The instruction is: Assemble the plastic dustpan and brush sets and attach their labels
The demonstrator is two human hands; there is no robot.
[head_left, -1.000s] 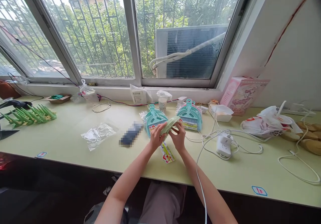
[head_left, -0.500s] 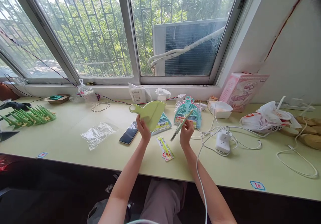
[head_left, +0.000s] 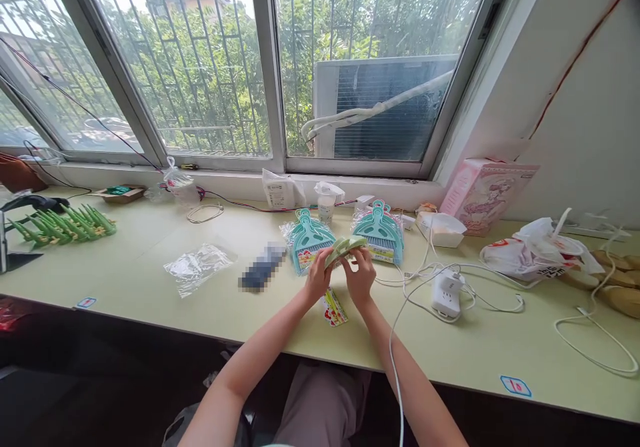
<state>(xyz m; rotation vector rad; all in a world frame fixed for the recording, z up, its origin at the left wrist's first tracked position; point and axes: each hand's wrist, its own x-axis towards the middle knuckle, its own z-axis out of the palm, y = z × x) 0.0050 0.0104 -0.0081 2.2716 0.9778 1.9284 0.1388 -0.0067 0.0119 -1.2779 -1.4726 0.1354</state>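
My left hand (head_left: 317, 276) and my right hand (head_left: 361, 277) are close together above the table, both closed on a pale green dustpan (head_left: 341, 249) seen nearly edge-on. A small pale green brush (head_left: 357, 241) appears to lie against it on the right-hand side; where one part ends and the other starts is hard to make out. Below the hands, printed cardboard labels (head_left: 334, 309) lie on the tabletop, partly covered by my left hand. Just beyond the hands are two teal dustpan-and-brush sets in clear wrap, one at left (head_left: 306, 237) and another at right (head_left: 384, 235).
Crumpled clear plastic (head_left: 197, 270) and a pixelated phone (head_left: 263, 270) lie to the left. Right of my hands, white cables run around a power adapter (head_left: 447, 292), and one cable crosses my right forearm. Farther right sits a plastic bag (head_left: 540, 247). The table's front edge is near my lap.
Half a second ago my hands were apart, the dustpan raised in my left and the brush in my right. They have come together again, much as one second ago.
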